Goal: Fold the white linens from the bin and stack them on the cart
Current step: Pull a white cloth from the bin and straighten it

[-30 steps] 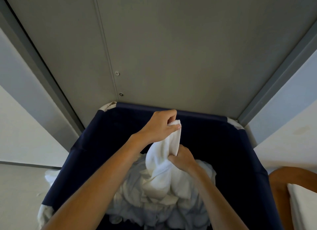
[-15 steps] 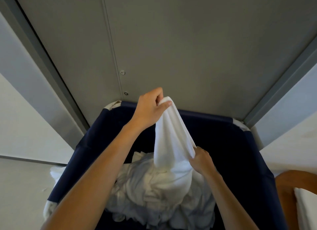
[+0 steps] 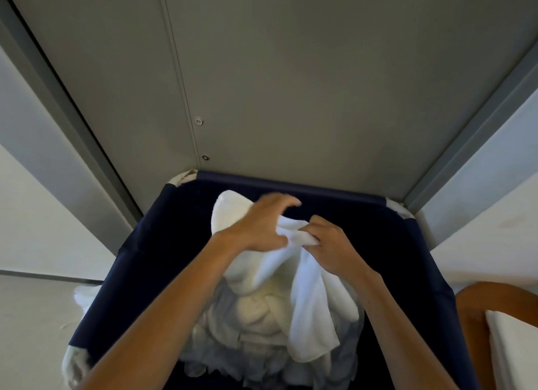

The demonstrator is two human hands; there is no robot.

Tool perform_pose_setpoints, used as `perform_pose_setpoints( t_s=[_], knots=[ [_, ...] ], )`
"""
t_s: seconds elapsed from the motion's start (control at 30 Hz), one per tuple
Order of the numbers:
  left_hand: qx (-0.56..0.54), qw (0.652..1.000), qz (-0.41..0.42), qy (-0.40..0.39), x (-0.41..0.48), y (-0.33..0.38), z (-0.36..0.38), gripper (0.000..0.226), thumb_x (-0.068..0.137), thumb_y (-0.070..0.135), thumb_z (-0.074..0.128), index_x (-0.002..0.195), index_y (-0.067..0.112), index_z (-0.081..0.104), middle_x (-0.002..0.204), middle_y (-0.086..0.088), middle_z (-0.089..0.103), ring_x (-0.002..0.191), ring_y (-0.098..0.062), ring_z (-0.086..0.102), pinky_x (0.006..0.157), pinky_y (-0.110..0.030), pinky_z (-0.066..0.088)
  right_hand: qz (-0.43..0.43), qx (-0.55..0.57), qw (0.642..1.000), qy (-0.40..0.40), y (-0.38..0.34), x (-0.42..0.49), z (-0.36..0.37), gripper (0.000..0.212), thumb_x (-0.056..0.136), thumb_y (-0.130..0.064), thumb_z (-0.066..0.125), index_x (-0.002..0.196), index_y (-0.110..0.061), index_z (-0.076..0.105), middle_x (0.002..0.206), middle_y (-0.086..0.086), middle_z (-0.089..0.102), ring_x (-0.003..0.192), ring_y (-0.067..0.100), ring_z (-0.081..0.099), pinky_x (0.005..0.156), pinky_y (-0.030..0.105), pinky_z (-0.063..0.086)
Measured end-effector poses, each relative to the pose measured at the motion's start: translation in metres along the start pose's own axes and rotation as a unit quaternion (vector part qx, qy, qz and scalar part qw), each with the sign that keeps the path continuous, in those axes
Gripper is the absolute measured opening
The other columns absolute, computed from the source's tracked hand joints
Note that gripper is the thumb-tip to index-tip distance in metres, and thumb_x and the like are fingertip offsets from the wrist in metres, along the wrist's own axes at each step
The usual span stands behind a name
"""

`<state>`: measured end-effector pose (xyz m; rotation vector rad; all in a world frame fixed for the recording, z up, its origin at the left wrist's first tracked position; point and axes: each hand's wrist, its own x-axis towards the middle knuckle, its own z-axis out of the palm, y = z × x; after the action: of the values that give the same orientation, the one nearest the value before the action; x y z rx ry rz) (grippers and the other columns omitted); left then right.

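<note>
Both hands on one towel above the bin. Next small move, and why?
Probably draw the left hand and right hand apart along the edge of the towel to spread it: both grip it bunched close together, and it hangs crumpled over the pile in the bin.

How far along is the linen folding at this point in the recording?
Not far, it seems. Done: a flat white piece lies on a brown surface at the right edge, possibly one already folded. In hand: the left hand and right hand both grip one white towel above the navy bin, not yet folded. Left: a crumpled pile of white linens in the bin.
</note>
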<state>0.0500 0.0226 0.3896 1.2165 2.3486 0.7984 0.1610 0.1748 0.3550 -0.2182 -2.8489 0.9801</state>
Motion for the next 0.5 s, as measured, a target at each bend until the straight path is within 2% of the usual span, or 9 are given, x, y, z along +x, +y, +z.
perform_pose_setpoints(
  t_s=[0.03, 0.07, 0.13, 0.23, 0.37, 0.5],
  knots=[
    [-0.022, 0.998, 0.010, -0.058, 0.000, 0.008, 0.008, 0.057, 0.075, 0.010, 0.068, 0.127, 0.021, 0.047, 0.122, 0.005, 0.053, 0.113, -0.014, 0.048, 0.091, -0.027, 0.044, -0.005, 0.031, 0.999, 0.000, -0.008, 0.003, -0.004, 0.015, 0.089, -0.005, 0.060, 0.102, -0.010, 0.067, 0.087, -0.020, 0.048, 0.078, -0.005, 0.052, 0.068, 0.010, 0.040],
    [-0.027, 0.997, 0.007, -0.074, 0.002, 0.012, 0.013, 0.045, 0.076, 0.009, 0.067, 0.116, 0.020, 0.049, 0.110, 0.005, 0.056, 0.102, -0.016, 0.054, 0.082, -0.029, 0.048, -0.011, 0.056, 0.998, 0.006, -0.016, 0.004, -0.007, 0.018, 0.088, -0.004, 0.062, 0.103, -0.013, 0.067, 0.090, -0.021, 0.050, 0.080, -0.007, 0.053, 0.070, 0.008, 0.041],
    [0.006, 0.999, -0.002, -0.038, 0.006, 0.016, 0.014, 0.022, 0.081, 0.008, 0.061, 0.094, 0.019, 0.048, 0.091, 0.004, 0.055, 0.085, -0.020, 0.056, 0.070, -0.034, 0.048, -0.006, 0.085, 0.996, 0.028, -0.024, 0.002, -0.012, 0.008, 0.085, -0.010, 0.069, 0.092, -0.013, 0.065, 0.085, -0.012, 0.056, 0.073, -0.003, 0.053, 0.068, 0.009, 0.043],
    [0.033, 0.999, -0.013, -0.023, 0.008, 0.013, 0.009, 0.015, 0.084, 0.010, 0.057, 0.081, 0.019, 0.045, 0.084, 0.003, 0.052, 0.073, -0.019, 0.051, 0.062, -0.034, 0.043, 0.025, 0.136, 0.989, 0.060, -0.022, -0.005, -0.010, 0.016, 0.082, -0.016, 0.074, 0.084, -0.008, 0.061, 0.076, -0.004, 0.059, 0.066, -0.001, 0.053, 0.060, 0.013, 0.044],
    [-0.013, 0.998, -0.032, -0.046, 0.004, 0.013, 0.008, 0.012, 0.077, 0.001, 0.054, 0.079, 0.013, 0.050, 0.082, -0.001, 0.056, 0.068, -0.015, 0.046, 0.059, -0.033, 0.039, 0.061, 0.157, 0.985, -0.029, -0.009, -0.012, 0.000, 0.019, 0.079, -0.014, 0.075, 0.081, -0.023, 0.058, 0.073, -0.011, 0.055, 0.061, -0.002, 0.051, 0.059, 0.016, 0.043],
    [-0.032, 0.998, -0.035, -0.043, -0.002, 0.016, 0.002, 0.019, 0.075, -0.005, 0.048, 0.075, 0.013, 0.046, 0.075, 0.003, 0.051, 0.065, -0.013, 0.041, 0.056, -0.028, 0.034, 0.081, 0.168, 0.971, -0.149, -0.002, -0.018, 0.011, 0.016, 0.080, -0.022, 0.074, 0.085, -0.028, 0.061, 0.077, -0.014, 0.057, 0.070, 0.001, 0.055, 0.070, 0.020, 0.047]
  ],
)
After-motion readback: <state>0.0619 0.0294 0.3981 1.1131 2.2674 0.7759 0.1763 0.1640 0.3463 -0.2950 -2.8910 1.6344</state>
